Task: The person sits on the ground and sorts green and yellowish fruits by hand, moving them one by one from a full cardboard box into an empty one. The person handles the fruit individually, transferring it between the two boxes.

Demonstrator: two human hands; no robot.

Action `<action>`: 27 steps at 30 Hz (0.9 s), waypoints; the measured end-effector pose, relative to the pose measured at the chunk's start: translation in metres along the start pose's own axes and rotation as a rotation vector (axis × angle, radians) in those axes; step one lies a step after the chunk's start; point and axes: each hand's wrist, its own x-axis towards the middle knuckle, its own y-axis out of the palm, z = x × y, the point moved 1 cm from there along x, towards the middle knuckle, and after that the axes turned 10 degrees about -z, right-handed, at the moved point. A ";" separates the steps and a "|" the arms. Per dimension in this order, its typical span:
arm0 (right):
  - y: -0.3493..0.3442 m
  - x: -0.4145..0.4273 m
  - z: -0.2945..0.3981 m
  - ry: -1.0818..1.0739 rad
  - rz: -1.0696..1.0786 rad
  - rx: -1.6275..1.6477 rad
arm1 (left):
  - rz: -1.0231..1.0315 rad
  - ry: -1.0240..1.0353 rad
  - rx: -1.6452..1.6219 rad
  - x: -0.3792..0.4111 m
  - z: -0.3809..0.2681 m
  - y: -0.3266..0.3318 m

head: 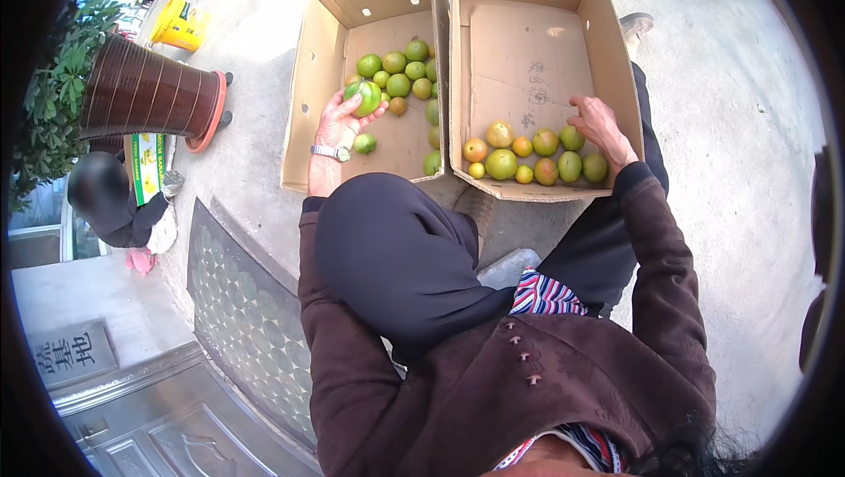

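A large green tomato point(362, 99) rests in my left hand point(340, 122), palm up, over the near left part of the left cardboard box point(315, 74). Beneath and beyond it lie several green tomatoes point(398, 85), some partly orange, mostly towards that box's right side. A single green tomato point(364, 143) lies close to my left fingers. My right hand point(596, 124) is inside the right cardboard box point(610, 74), its fingers curled just above a green tomato point(571, 138); whether it touches the fruit I cannot tell. Green and yellowish-orange tomatoes point(501, 164) sit in rows along this box's near end.
Both boxes stand side by side on concrete, before my knees. To the left are a brown plant pot point(152, 94) on a wheeled saucer, a yellow bucket point(180, 23), a patterned doormat point(251, 318) and another person point(142, 216) beside a printed carton point(148, 167).
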 end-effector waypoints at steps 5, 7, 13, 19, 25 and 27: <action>-0.038 0.002 0.045 0.121 -0.145 0.237 | 0.267 0.026 0.060 -0.061 -0.064 0.050; -0.064 -0.004 0.065 0.157 -0.181 0.353 | 0.279 0.041 0.247 -0.068 -0.094 0.073; -0.165 -0.008 0.140 -0.343 -0.466 0.495 | 0.357 0.119 0.776 -0.081 -0.137 0.171; -0.221 -0.024 0.200 -0.628 -0.489 0.434 | 0.489 0.128 0.399 -0.072 -0.063 0.240; -0.203 -0.016 0.173 -0.450 -0.503 0.243 | 0.522 0.123 0.417 -0.054 -0.031 0.262; -0.196 -0.008 0.154 -0.346 -0.479 0.375 | 0.557 0.040 0.492 -0.054 -0.026 0.262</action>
